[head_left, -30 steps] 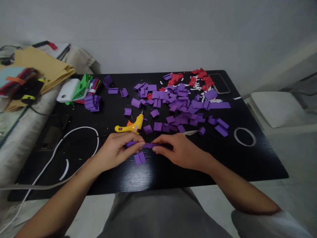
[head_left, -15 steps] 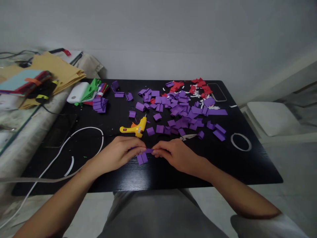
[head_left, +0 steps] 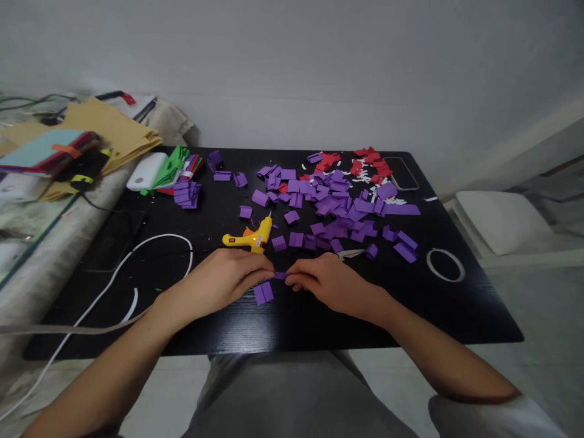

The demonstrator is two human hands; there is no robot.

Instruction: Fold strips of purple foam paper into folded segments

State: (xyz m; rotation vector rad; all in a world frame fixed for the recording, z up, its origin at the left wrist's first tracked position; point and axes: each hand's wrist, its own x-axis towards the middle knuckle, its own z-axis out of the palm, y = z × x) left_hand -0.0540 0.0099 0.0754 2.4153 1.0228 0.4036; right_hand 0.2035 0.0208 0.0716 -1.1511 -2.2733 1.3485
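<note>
A narrow purple paper strip (head_left: 280, 275) spans the gap between my two hands above the black table. My left hand (head_left: 230, 274) pinches its left end, and my right hand (head_left: 326, 280) pinches the right end. Most of the strip is hidden behind the fingers. Just below my left fingertips lies a folded purple paper piece (head_left: 263, 293) with a crease down its middle. A yellow glue gun (head_left: 250, 236) rests on its side beyond my left hand. Scissors (head_left: 350, 253) lie partly covered behind my right hand.
Many folded purple papers (head_left: 337, 207) are scattered across the table's middle, with red paper pieces (head_left: 371, 164) behind. A white cable (head_left: 159, 236) loops at left near a bundle of green paper (head_left: 171, 167). A white ring (head_left: 446, 265) lies at right.
Both hands have shifted slightly right and hold the strip more edge-on, so it looks thinner. The creased purple piece stays on the table.
</note>
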